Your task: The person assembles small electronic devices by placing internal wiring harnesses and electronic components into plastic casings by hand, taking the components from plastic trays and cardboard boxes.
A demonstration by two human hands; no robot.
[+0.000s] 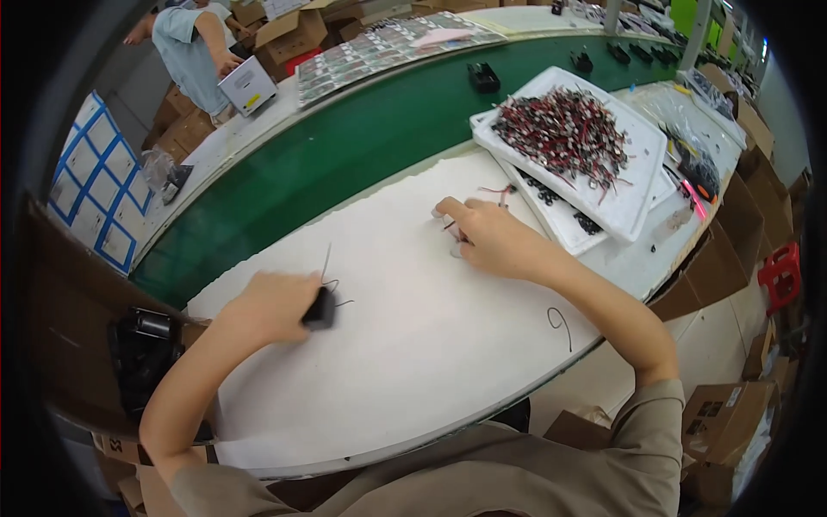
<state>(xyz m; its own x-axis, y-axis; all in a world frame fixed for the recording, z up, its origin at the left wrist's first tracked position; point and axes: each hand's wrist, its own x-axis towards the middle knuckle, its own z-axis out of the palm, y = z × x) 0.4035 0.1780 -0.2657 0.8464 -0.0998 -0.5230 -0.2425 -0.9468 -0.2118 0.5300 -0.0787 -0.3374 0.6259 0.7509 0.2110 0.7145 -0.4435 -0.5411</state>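
Black small part [320, 308] sits clamped in the left hand [271, 303] fingers — right hand [487, 237] fingers pinch red-black wires [497, 193].

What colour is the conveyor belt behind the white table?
Green; the conveyor belt shows best in the head view.

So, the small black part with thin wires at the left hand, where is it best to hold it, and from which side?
Probably by the black body, pinched across its sides from the near-left, where the left hand already touches it. The thin wires stick out on the far and right sides and look too flimsy to grip.
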